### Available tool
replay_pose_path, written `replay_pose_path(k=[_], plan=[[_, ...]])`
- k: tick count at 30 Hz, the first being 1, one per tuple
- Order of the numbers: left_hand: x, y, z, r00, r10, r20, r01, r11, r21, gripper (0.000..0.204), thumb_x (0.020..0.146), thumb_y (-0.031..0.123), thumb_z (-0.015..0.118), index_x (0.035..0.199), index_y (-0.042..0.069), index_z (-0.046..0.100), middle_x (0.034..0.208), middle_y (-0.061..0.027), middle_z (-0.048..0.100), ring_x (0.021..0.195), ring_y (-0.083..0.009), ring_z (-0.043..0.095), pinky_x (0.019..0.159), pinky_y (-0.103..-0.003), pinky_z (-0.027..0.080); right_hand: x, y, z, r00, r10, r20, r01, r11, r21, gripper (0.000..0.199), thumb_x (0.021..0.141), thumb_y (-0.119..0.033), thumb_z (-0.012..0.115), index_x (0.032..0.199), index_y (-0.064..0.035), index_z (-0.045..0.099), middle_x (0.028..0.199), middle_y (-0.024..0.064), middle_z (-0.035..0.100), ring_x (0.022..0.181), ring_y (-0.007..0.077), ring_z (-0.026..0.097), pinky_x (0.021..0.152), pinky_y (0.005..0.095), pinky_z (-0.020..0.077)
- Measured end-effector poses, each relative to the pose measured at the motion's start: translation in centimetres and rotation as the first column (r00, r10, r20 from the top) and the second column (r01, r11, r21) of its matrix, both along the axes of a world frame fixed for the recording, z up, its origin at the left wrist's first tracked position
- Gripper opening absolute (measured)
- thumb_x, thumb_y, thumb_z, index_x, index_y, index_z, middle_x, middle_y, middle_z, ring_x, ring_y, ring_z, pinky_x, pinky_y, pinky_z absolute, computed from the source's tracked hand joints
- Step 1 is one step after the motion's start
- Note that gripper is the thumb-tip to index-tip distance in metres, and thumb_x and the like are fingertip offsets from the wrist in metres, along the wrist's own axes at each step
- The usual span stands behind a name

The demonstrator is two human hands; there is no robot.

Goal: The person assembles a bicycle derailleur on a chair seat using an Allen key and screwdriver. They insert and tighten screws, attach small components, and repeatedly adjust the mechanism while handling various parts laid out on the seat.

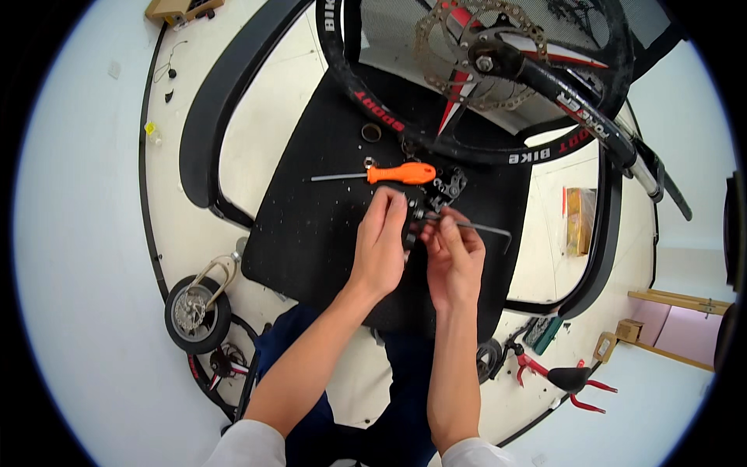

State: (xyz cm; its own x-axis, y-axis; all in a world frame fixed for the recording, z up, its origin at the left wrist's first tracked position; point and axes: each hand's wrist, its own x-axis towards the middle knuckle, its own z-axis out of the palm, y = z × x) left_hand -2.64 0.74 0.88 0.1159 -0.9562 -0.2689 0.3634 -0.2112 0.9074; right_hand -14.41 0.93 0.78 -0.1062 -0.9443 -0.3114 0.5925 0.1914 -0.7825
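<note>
Over the black chair seat (303,241), my left hand (379,243) is closed on a small black part (409,222), mostly hidden behind its fingers. My right hand (455,268) pinches an L-shaped hex key (489,229); its long arm runs between the fingers toward the black part, and its bent end points right. Whether the key's tip sits in the part, I cannot tell. Just beyond my hands lies an orange-handled screwdriver (401,173), its shaft pointing left. Beside the handle rests a dark jointed metal mechanism (451,185). A small nut (369,163) touches the screwdriver's far side.
A bicycle wheel (373,105) with a black fork arm (576,105) leans across the chair's far side. A dark ring (371,133) lies before it. Armrests (204,148) flank the seat. On the floor are a small wheel (198,314), a red frame (533,366) and a yellow packet (578,222).
</note>
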Motion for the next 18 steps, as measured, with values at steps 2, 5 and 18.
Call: replay_pose_path(k=[2,5,18], plan=[[0.0,-0.1,0.2,0.997,0.016,0.081,-0.010,0.997,-0.077,0.025,0.105,0.030,0.039,0.093,0.009,0.049,0.074,0.0018,0.053,0.060,-0.0015,0.047,0.049,-0.018,0.039,0.2,-0.1,0.1,0.997,-0.034,0.066,0.031,0.999,0.042,0.016,0.089,-0.004,0.068,0.102,0.0057,0.065,0.091,0.0141,0.070,0.077,0.0188,0.067,0.074,0.0296,0.0562],[0.0,-0.4,-0.3,0.990,0.015,0.143,-0.002,0.996,-0.092,0.025,0.105,0.029,0.040,0.093,0.008,0.049,0.076,0.0016,0.053,0.065,-0.0017,0.047,0.054,-0.019,0.040,0.4,0.3,-0.3,0.989,-0.091,0.115,0.070,0.983,0.170,0.014,0.089,-0.006,0.069,0.099,0.0025,0.064,0.093,0.0139,0.069,0.076,0.0166,0.066,0.070,0.0272,0.0548],[-0.4,-0.3,0.7,0.960,0.076,-0.269,-0.031,0.986,0.165,0.023,0.103,0.030,0.042,0.092,0.012,0.049,0.072,-0.0001,0.054,0.047,-0.0050,0.048,0.037,-0.020,0.035,0.5,0.1,-0.3,0.998,-0.004,0.062,0.010,0.996,-0.091,0.026,0.091,0.000,0.063,0.116,0.0048,0.062,0.113,0.0188,0.068,0.078,0.0147,0.064,0.066,0.0258,0.0515]])
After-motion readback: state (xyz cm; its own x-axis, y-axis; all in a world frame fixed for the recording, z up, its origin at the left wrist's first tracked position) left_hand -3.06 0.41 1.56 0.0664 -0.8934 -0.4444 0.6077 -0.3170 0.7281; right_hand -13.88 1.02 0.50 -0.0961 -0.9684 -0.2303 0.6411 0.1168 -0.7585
